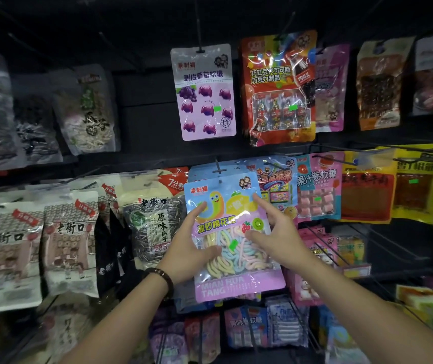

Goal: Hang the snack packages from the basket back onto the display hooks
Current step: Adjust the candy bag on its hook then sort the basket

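A dark display wall (144,122) carries rows of hanging snacks. The marshmallow pack (239,287), lettered "MIAN HUA TANG", sits just under a middle-row hook (219,169). The left hand (191,248) grips its edge and the right hand (275,237) rests spread on its front.

I'm looking at a shop, a snack aisle by the look of it. A dark display wall (144,114) carries rows of thin hooks (199,30), and sealed snack packages (278,88) hang from them in tiers, several deep on a hook, with matching white bags (70,240) repeated side by side. Small green price stickers (217,108) sit on the packs, one on the marshmallow pack (231,222) right in front of me
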{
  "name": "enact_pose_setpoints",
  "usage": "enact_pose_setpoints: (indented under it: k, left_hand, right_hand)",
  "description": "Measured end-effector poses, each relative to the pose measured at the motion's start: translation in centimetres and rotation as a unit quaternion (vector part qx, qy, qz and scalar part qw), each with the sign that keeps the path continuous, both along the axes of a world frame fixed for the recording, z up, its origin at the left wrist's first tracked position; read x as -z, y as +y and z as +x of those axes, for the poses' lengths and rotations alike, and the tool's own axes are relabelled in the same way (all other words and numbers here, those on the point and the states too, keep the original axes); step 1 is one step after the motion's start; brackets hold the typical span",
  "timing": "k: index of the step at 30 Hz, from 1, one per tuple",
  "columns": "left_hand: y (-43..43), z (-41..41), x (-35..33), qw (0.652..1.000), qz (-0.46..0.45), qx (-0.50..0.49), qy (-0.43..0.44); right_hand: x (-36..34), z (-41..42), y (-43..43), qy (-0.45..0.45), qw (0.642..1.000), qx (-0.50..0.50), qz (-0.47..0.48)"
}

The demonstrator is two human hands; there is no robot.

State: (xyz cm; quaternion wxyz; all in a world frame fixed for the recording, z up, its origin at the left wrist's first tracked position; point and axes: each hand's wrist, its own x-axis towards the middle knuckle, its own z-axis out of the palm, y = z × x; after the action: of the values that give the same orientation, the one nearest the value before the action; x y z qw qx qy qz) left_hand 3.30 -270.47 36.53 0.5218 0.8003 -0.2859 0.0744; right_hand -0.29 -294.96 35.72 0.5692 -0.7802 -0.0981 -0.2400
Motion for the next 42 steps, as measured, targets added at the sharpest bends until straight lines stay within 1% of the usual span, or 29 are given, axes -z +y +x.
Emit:
enact_pose_setpoints:
  k: [3,5,8,11,14,17,20,23,25,27,29,30,31,32,33,35,36,38,41,42]
  left_hand:
    - [-0.1,0.8,0.0,1.0,0.012,-0.004,0.014]
    - [-0.4,1.3,-0.2,0.999,0.019,-0.011,0.035]
    - [-1.2,2.8,-0.4,0.998,0.044,-0.047,0.022]
    - [-2.3,3.9,-0.6,0.995,0.059,-0.078,0.02]
    - [-3.2,4.7,-0.2,0.992,0.07,-0.103,0.023]
    - [-3.3,5.2,0.9,0.99,0.078,-0.113,0.018]
    - [-3.3,4.2,2.5,0.99,0.057,-0.125,0.017]
    - [-3.6,1.5,5.3,0.981,0.012,-0.191,-0.033]
    - [-3.5,-1.1,8.8,0.97,-0.036,-0.223,-0.087]
    - [-3.1,-4.1,13.4,0.964,-0.056,-0.228,-0.127]
    - [-2.7,-7.6,18.9,0.968,-0.04,-0.212,-0.132]
    - [-2.3,-9.3,21.9,0.972,-0.024,-0.205,-0.115]
    - [-1.5,-10.8,25.3,0.977,-0.002,-0.201,-0.077]
    - [-0.6,-12.2,29.0,0.98,0.019,-0.197,-0.02]
    - [0.4,-13.4,32.7,0.979,0.04,-0.195,0.039]
    - [2.3,-15.2,39.3,0.963,0.093,-0.209,0.144]
    - [3.2,-15.7,41.9,0.949,0.125,-0.214,0.195]
    - [4.6,-16.6,46.6,0.909,0.186,-0.208,0.308]
    - [6.0,-17.3,53.0,0.832,0.277,-0.157,0.454]
    - [6.3,-17.4,55.5,0.813,0.292,-0.147,0.481]
  right_hand:
    - [-0.2,0.1,0.0,0.008,1.0,0.005,-0.014]
    - [-0.4,0.4,0.1,0.022,0.998,0.02,-0.058]
    - [-0.8,1.3,0.5,0.053,0.991,0.049,-0.114]
    - [-1.5,2.4,0.6,0.064,0.986,0.076,-0.136]
    - [-2.2,3.0,0.6,0.09,0.98,0.082,-0.16]
    - [-1.7,3.3,0.5,0.1,0.972,0.099,-0.188]
    - [-0.2,2.5,0.8,0.098,0.97,0.112,-0.194]
    - [2.6,0.1,1.8,0.086,0.969,0.121,-0.197]
    - [5.7,-1.9,2.6,0.051,0.969,0.143,-0.194]
    - [9.7,-4.3,3.4,0.021,0.971,0.151,-0.184]
    - [15.1,-6.8,4.0,0.013,0.971,0.136,-0.196]
    - [18.1,-8.2,4.4,0.035,0.97,0.122,-0.206]
    - [21.4,-9.5,4.9,0.076,0.97,0.101,-0.21]
    - [24.6,-10.8,5.3,0.127,0.966,0.083,-0.207]
    - [27.6,-12.0,5.6,0.176,0.962,0.066,-0.198]
    - [32.8,-13.9,6.0,0.294,0.935,0.038,-0.194]
    - [35.0,-14.6,6.0,0.349,0.915,0.024,-0.2]
    - [38.9,-15.7,6.1,0.42,0.886,0.006,-0.194]
    - [43.4,-18.0,6.2,0.494,0.854,0.01,-0.165]
    - [44.6,-18.8,6.2,0.514,0.843,0.008,-0.157]
